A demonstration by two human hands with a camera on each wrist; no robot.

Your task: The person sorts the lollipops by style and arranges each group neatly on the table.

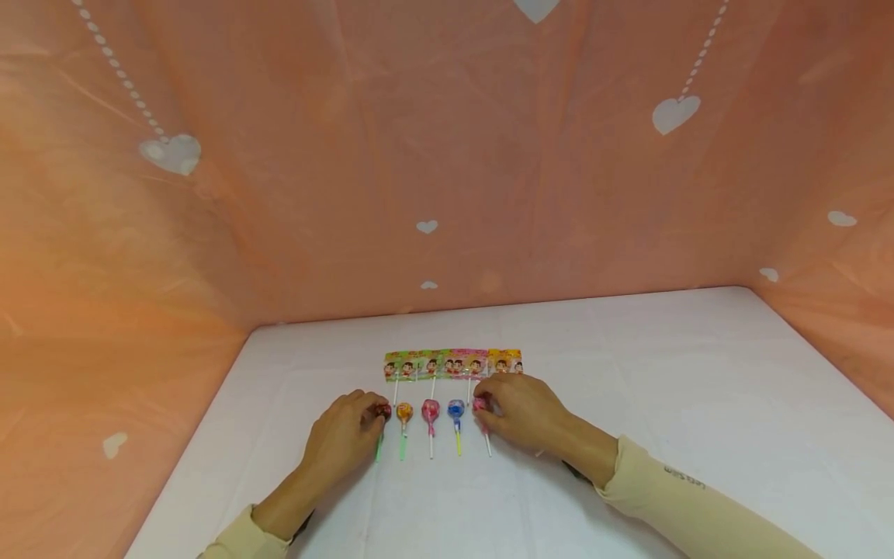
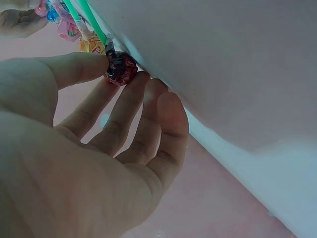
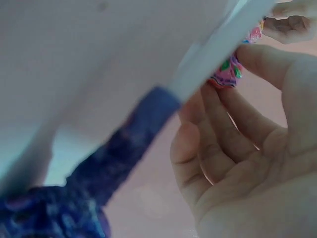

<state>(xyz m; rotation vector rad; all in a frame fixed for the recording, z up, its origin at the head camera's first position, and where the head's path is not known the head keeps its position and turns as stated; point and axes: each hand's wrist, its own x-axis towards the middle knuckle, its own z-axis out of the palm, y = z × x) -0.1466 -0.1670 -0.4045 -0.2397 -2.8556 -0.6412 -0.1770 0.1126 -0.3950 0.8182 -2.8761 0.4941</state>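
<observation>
At the left end of a row of lollipops, my left hand (image 1: 342, 431) pinches a dark red lollipop (image 2: 121, 68) with a green stick by its wrapped head, between thumb and fingers. My right hand (image 1: 524, 407) pinches the head of a pink lollipop (image 3: 227, 73) with a white stick, towards the right of the row. Between the hands lie an orange lollipop (image 1: 404, 413), a red-pink lollipop (image 1: 430, 410) and a blue lollipop (image 1: 456, 409), sticks towards me. A dark blue-purple wrapped lollipop (image 3: 124, 144) looms close in the right wrist view, largely hidden by my right arm from above.
Behind the row lie flat packets in green (image 1: 407, 366), pink (image 1: 466, 363) and yellow wrappers (image 1: 504, 360), some with white sticks pointing towards me. A white table (image 1: 663, 357) carries everything. A peach curtain (image 1: 447, 155) with white hearts encloses its back and sides.
</observation>
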